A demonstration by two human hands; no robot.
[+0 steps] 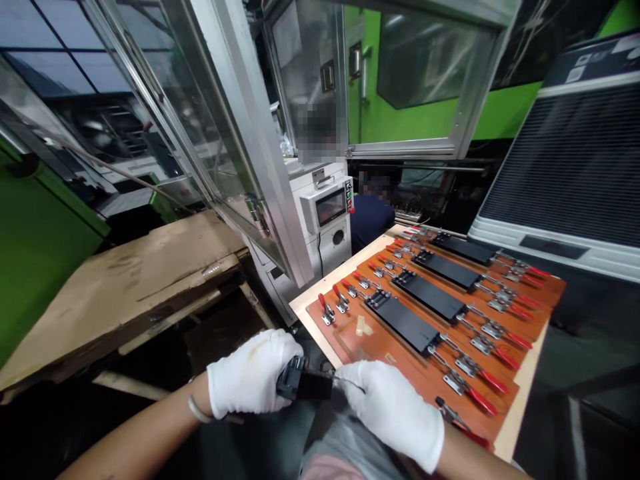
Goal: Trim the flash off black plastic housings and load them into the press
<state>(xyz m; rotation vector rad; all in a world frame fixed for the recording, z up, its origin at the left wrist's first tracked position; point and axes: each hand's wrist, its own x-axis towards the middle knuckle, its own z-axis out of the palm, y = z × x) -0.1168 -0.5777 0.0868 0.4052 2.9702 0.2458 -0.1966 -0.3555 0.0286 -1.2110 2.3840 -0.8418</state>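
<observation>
Both of my hands wear white gloves. My left hand (pixel 255 372) is wrapped round one end of a black rectangular part (pixel 313 385), low in the middle of the view. Against the part's right end, my right hand (pixel 390 407) is closed on a thin dark strip or tool (pixel 350 382), too small to name. To the right, an orange board (pixel 370 340) on a pale wooden top holds several black plates (pixel 403 322) between metal toggle clamps (pixel 483 395) with red handles.
A brown worktable (pixel 125 280) stands at the left. Ahead are a framed clear door (pixel 270 133) and a white machine with a screen (pixel 331 207). Behind the board, a person in dark blue (pixel 373 217) bends low. A ribbed grey unit (pixel 575 160) stands at the right.
</observation>
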